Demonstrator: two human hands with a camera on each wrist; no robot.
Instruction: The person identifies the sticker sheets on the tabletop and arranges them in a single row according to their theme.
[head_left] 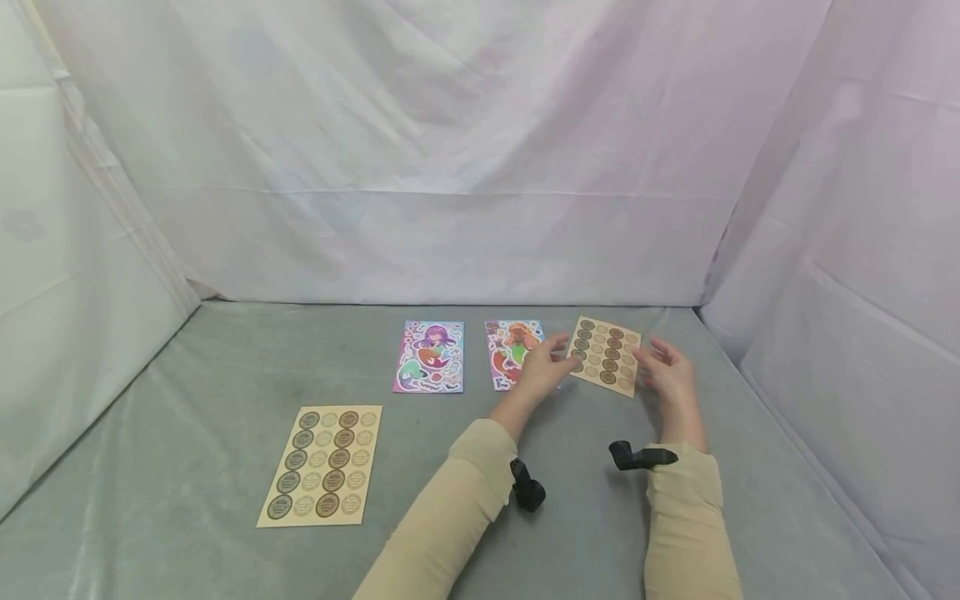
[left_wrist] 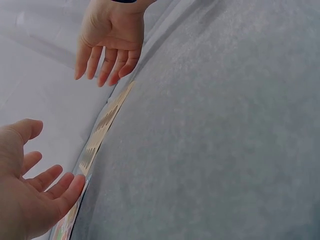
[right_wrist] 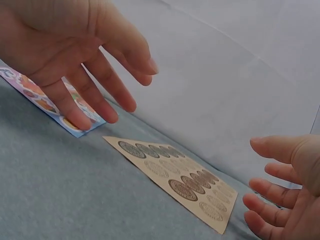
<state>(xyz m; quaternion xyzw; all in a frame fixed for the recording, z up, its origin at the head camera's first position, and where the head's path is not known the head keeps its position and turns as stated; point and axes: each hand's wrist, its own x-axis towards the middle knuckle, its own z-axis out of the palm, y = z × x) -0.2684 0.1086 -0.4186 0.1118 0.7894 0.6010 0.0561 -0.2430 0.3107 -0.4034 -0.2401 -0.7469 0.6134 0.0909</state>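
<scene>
A tan sticker sheet [head_left: 604, 357] with rows of round seals lies slightly turned on the grey cloth at the back right. On its left side is my left hand [head_left: 542, 367], fingers spread and relaxed, partly covering a mermaid sticker sheet [head_left: 504, 360]. My right hand [head_left: 670, 379] is at the tan sheet's right edge, its fingers loosely bent. In the right wrist view the tan sheet [right_wrist: 175, 177] lies flat between both hands, and neither the left hand [right_wrist: 75, 55] nor the right hand [right_wrist: 287, 195] grips it.
Another mermaid sticker sheet [head_left: 430, 357] with a purple-haired figure lies left of the covered one. A second tan seal sheet [head_left: 321, 465] lies nearer the front left. White curtains [head_left: 450, 167] hang around the back and sides of the grey cloth surface [head_left: 187, 467].
</scene>
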